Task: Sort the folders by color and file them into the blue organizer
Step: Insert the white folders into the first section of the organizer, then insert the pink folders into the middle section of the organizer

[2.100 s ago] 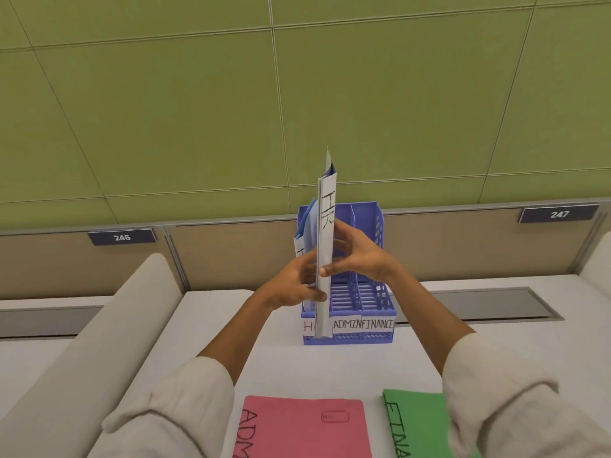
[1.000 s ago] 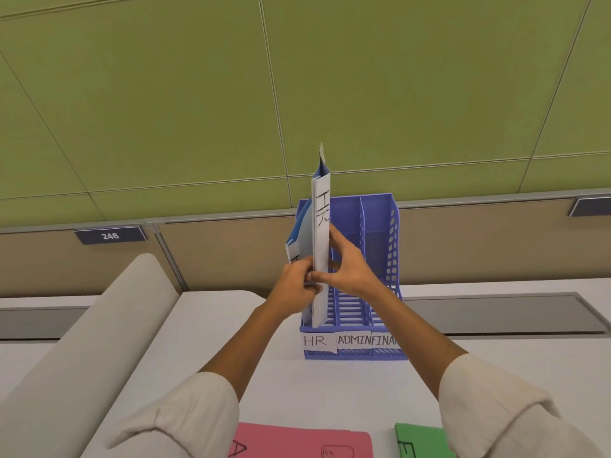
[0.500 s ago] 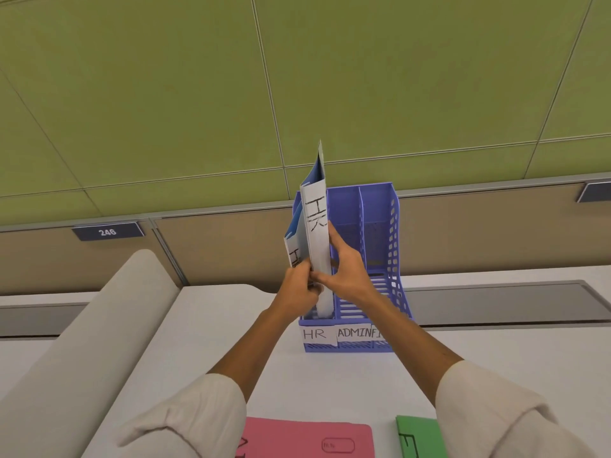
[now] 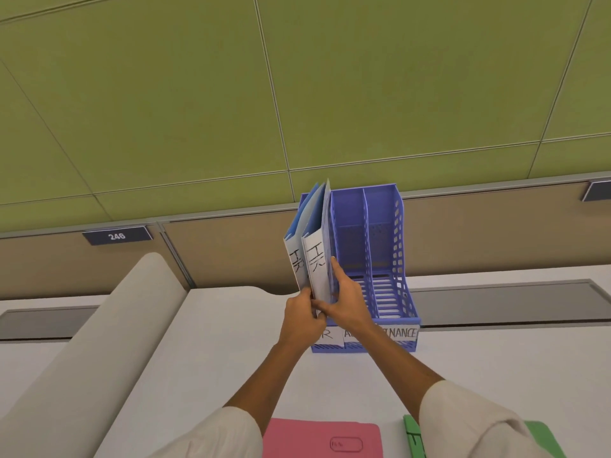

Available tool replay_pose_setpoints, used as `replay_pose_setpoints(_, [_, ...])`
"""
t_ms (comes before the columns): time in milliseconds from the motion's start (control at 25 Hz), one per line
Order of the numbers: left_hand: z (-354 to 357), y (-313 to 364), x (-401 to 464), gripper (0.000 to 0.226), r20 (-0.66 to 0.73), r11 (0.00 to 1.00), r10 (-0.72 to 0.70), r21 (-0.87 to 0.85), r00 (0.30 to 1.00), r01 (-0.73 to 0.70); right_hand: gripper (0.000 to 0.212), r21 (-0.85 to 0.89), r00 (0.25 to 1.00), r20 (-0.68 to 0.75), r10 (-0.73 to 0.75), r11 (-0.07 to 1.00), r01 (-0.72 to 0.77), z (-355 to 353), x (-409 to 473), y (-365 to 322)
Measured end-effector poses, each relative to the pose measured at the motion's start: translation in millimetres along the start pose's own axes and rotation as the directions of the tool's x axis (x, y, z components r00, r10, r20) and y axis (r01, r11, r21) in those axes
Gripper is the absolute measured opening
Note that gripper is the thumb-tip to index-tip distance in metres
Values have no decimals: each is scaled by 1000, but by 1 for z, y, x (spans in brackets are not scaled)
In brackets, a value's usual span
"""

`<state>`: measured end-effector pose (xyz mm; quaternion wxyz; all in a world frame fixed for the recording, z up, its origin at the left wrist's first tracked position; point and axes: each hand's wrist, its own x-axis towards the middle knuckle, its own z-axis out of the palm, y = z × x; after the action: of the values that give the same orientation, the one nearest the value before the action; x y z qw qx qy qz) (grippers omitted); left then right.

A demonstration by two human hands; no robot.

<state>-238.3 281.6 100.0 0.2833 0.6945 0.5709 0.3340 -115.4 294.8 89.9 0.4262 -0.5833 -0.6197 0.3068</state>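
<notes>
Standing upright in the leftmost slot of the blue organizer point(image 4: 380, 259), the folder you hold point(image 4: 319, 256) shows a white spine strip with "HR" handwritten down it in black, and a blue cover behind that rises to a pointed corner above the organizer's rim. Your right hand point(image 4: 347, 302) has it — thumb curled against the near edge low down, index finger stretched up along the right face, the other fingers wrapped behind. Your left hand point(image 4: 302, 314) pinches the lower front edge of the same folder from the left, fingers bent tight; how much of it they cover you cannot tell, since the two hands overlap there.

Just left of it, touching or nearly so, a second blue folder point(image 4: 296, 256) leans in the same slot, also marked "HR" on its white spine. The organizer's middle and right slots show only their slatted floors and perforated walls. Paper labels run along the organizer's front base: an "R" beside your left wrist, a partly hidden word in the middle, and "NANCE" readable on the right.

The organizer sits on a white desk point(image 4: 215, 342) against a tan partition. At the near edge, a pink folder point(image 4: 320, 441) lies flat between your sleeves, and a green folder point(image 4: 413, 438) lies just to its right — partly under your right sleeve.
</notes>
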Motion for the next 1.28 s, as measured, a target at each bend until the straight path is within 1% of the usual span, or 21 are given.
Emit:
replay_pose_setpoints(120, [-3,1,-15,42,-5,1000,-10,20,1000,10,107,-36,999,32,23,999,-22,-3,-8,-5])
replay_pose_setpoints(280, [-19,-2,-42,58,30,992,-56,119,998,52,111,-108,995,81,64,993,-55,-13,-36,-13])
replay_pose_setpoints(360, [-29,-11,-62,64,31,983,-76,172,997,70,108,-151,995,83,64,987,-51,-17,-57,-16])
replay_pose_setpoints(520, [-44,-39,-116,71,42,929,-261,283,964,239,90,-235,980,118,159,963,-128,-2,-111,-11])
replay_pose_setpoints(600, [-51,-59,-152,67,22,888,-358,318,933,334,85,-270,961,185,208,951,-154,14,-147,-1])
replay_pose_setpoints(680, [-58,-79,-184,56,-8,857,-444,289,896,427,77,-396,932,237,276,903,-167,29,-180,12])
replay_pose_setpoints(760, [-68,-95,-211,44,-10,824,-518,265,855,502,68,-503,900,254,356,843,-192,42,-207,19])
replay_pose_setpoints(800, [-72,-102,-222,38,10,809,-543,273,840,520,64,-527,882,261,393,823,-211,49,-220,20])
replay_pose_setpoints(880, [-80,-112,-241,28,98,791,-579,305,809,529,57,-545,840,298,454,803,-241,61,-242,17])
replay_pose_setpoints(920, [-82,-113,-249,27,151,785,-599,306,786,539,57,-552,815,334,473,799,-238,67,-251,15])
replay_pose_setpoints(1000, [-84,-119,-263,31,236,778,-621,300,747,552,64,-571,781,396,483,795,-203,78,-268,11])
replay_pose_setpoints(1040, [-84,-122,-267,37,259,780,-623,284,738,558,69,-569,781,406,474,800,-190,81,-275,7])
replay_pose_setpoints(1120, [-88,-126,-274,51,260,787,-616,191,743,586,73,-536,798,395,455,820,-201,85,-290,-1])
replay_pose_setpoints(1200, [-94,-127,-275,55,255,759,-626,-18,737,651,74,-475,817,376,437,848,-235,88,-306,-8])
replay_pose_setpoints(1240, [-99,-123,-275,50,284,713,-630,-157,723,683,73,-425,822,375,428,868,-258,90,-314,-13])
replay_pose_setpoints(1280, [-103,-116,-275,44,346,650,-617,-281,706,706,72,-356,825,381,416,890,-285,91,-321,-19])
